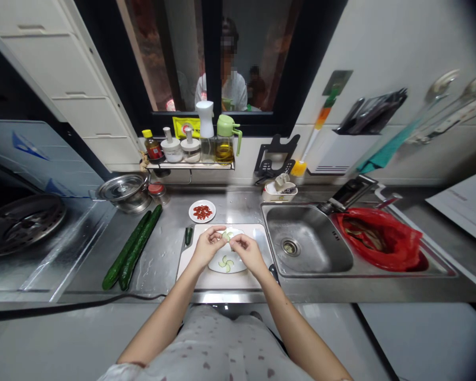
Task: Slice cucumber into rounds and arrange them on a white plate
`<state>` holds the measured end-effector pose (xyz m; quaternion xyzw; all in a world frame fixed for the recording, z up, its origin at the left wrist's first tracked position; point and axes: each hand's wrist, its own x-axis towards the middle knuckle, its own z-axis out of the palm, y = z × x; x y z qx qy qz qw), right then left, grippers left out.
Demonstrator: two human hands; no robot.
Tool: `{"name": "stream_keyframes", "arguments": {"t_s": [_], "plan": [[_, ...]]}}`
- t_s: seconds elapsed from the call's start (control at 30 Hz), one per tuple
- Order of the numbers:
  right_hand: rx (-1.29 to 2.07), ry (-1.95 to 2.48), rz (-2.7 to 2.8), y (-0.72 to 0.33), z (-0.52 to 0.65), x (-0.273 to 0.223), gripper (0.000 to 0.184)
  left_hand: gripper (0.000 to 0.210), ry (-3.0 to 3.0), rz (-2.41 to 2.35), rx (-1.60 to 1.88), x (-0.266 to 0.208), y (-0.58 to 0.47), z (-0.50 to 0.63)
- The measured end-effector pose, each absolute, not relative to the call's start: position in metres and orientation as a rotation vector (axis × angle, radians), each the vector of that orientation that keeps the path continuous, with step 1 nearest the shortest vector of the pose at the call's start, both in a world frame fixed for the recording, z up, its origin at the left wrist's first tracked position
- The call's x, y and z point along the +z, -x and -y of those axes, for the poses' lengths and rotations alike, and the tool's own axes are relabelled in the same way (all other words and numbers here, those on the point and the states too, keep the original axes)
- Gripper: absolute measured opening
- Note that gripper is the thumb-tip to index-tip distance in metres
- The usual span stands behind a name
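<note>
On a white plate [216,264], thin cucumber slices [226,263] form a pinwheel near the front. More pale green slices [227,234] are at the back of the plate, between my fingertips. My left hand [209,244] curls in from the left, thumb and fingers drawn together beside these slices; anything in its pinch is too small to make out. From the right, my right hand [246,251] pinches at the edge of a cucumber slice, its thumb and forefinger closed. Under the plate is a pale cutting board [257,241]. A short dark green cucumber piece [188,236] lies at the board's left corner.
Two whole cucumbers [133,254] lie left. Behind the board stands a small dish [202,211] of chopped red pieces. A knife handle [274,273] shows at the board's right edge, beside the sink [313,241]. A red plastic bag [381,241] sits further right.
</note>
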<state>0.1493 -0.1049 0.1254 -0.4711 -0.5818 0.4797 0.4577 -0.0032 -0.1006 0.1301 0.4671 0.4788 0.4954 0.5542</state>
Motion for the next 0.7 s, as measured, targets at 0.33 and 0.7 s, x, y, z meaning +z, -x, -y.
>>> {"name": "stream_keyframes", "arguments": {"t_s": [0.33,0.7], "plan": [[1.313,1.211,1.343,-0.145,0.098,0.122,0.014,0.034,-1.288,-1.226,1.202,0.127,0.006,0.102],[1.534,1.272,1.221,-0.139,0.093,0.121,0.019,0.032,-1.27,-1.292,1.24,0.122,0.011,0.102]]}}
